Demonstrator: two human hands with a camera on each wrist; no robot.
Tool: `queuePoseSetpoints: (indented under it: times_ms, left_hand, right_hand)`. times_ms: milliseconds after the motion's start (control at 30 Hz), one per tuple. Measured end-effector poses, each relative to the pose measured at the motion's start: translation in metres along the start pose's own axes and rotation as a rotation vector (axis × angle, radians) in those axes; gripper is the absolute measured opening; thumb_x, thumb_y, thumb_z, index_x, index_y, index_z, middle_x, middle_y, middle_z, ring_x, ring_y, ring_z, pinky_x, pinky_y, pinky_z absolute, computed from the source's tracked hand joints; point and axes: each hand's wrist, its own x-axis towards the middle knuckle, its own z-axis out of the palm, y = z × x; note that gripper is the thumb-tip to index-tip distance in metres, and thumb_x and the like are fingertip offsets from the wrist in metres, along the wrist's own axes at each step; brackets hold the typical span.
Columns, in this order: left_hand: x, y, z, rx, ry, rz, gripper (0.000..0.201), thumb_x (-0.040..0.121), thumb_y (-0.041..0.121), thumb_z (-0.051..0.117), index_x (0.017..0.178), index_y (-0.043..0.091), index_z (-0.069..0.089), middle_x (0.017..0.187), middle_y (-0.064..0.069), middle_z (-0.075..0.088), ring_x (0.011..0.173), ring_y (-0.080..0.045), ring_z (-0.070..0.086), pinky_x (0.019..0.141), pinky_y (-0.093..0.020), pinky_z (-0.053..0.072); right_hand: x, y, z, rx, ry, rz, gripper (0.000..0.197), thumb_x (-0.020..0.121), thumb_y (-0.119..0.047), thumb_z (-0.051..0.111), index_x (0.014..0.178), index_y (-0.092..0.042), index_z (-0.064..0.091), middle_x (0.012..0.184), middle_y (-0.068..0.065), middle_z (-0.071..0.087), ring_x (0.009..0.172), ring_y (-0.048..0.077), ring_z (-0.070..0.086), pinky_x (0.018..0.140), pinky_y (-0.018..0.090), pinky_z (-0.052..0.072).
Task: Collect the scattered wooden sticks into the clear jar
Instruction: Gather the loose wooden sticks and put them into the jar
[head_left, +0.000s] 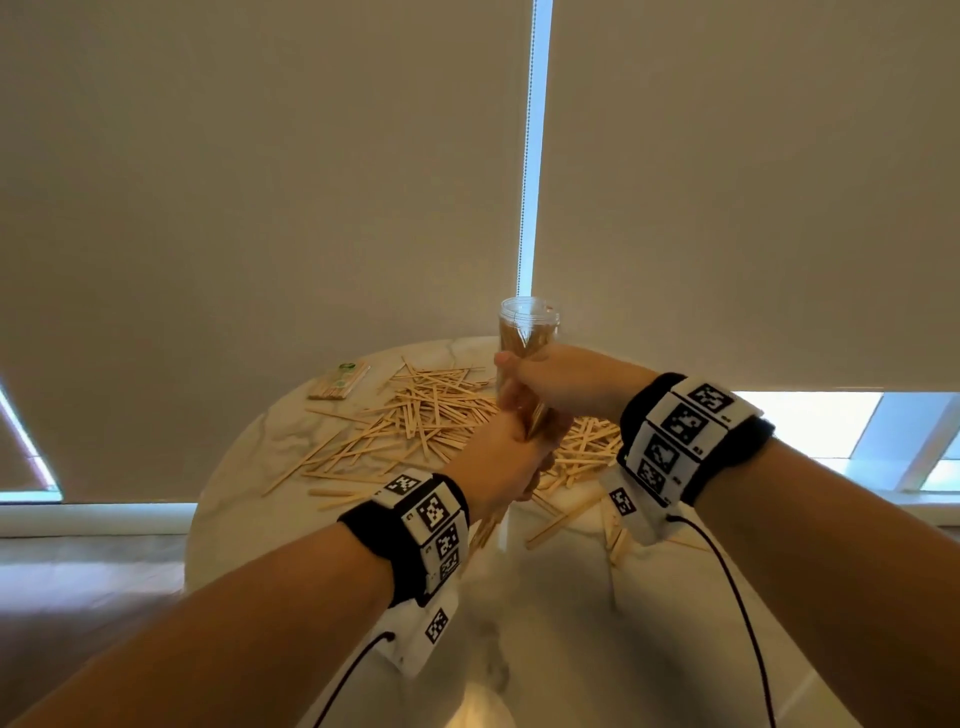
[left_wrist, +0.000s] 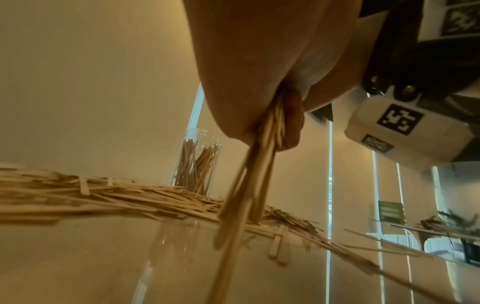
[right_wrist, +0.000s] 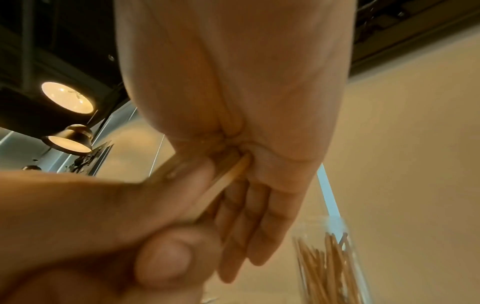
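Forearms, two, nearest the head camera, each with a black wristband bearing square printed markers; cables trail off the lower edge.

Left hand: above the round marble table, fingers curled round a bundle of sticks. Left wrist view shows the bundle emerging from the fist and hanging down, lower ends blurred and cut off by the frame edge.

Right hand: just above the left and touching it. Right wrist view shows fingers extended alongside a stick lodged against the palm, the left thumb beside them; whether the right hand truly grips the bundle cannot be told.

Clear jar: upright at the far table edge, lidless, partly filled with standing sticks; its lower half is hidden behind the hands in the head view.

Scattered wooden sticks: loose heap across the table's middle and right, partly covered by hands and wristbands.

Packet of sticks: far left of table, label too small to read.

Roller blinds: behind the table, window light in the gap.
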Motion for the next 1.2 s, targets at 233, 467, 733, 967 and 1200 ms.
queuePoseSetpoints:
  times_ms: [233, 467, 733, 967, 1200]
  left_hand:
    - [0.013, 0.004, -0.036, -0.189, 0.362, 0.046, 0.018, 0.107, 0.032, 0.044, 0.099, 0.016, 0.046, 0.069, 0.004, 0.045, 0.053, -0.010, 0.042, 0.054, -0.029, 0.042]
    - [0.022, 0.019, -0.046, -0.496, 0.545, 0.128, 0.012, 0.108, 0.023, 0.042, 0.099, 0.016, 0.041, 0.063, 0.003, 0.041, 0.051, -0.011, 0.040, 0.052, -0.028, 0.042]
    - [0.007, 0.021, -0.027, -0.266, 0.429, 0.056, 0.020, 0.107, 0.035, 0.042, 0.107, 0.019, 0.055, 0.101, -0.004, 0.076, 0.070, -0.021, 0.070, 0.053, -0.032, 0.051]
    - [0.006, 0.027, -0.023, -0.228, 0.382, 0.004, 0.018, 0.101, 0.025, 0.057, 0.096, 0.011, 0.067, 0.104, -0.015, 0.075, 0.096, -0.023, 0.071, 0.090, -0.038, 0.053]
    - [0.014, 0.059, -0.060, -0.384, 0.571, -0.024, 0.034, 0.102, 0.042, 0.046, 0.111, 0.014, 0.063, 0.109, -0.010, 0.075, 0.094, -0.025, 0.072, 0.086, -0.043, 0.057]
  right_hand:
    - [-0.013, 0.018, 0.012, 0.315, 0.152, 0.023, 0.068, 0.088, -0.069, 0.055, 0.133, -0.017, 0.052, 0.112, -0.001, 0.066, 0.097, 0.014, 0.067, 0.092, 0.041, 0.056]
    - [-0.024, 0.018, 0.068, 0.453, -0.325, 0.187, 0.061, 0.083, -0.020, 0.081, 0.132, -0.010, 0.046, 0.092, 0.012, 0.070, 0.072, 0.020, 0.070, 0.073, 0.035, 0.061]
    - [-0.020, -0.002, 0.063, 0.396, -0.042, 0.090, 0.012, 0.092, -0.017, 0.058, 0.083, -0.011, 0.061, 0.074, 0.005, 0.060, 0.054, 0.011, 0.046, 0.046, 0.023, 0.038]
    - [-0.020, 0.010, 0.060, -0.058, 0.141, -0.084, 0.026, 0.105, -0.028, 0.042, 0.085, -0.017, 0.055, 0.065, -0.004, 0.055, 0.057, 0.013, 0.054, 0.056, 0.028, 0.047]
    - [-0.024, 0.032, 0.055, -0.191, 0.103, -0.028, 0.031, 0.099, -0.036, 0.050, 0.074, -0.018, 0.057, 0.064, -0.003, 0.056, 0.059, 0.014, 0.053, 0.059, 0.027, 0.043]
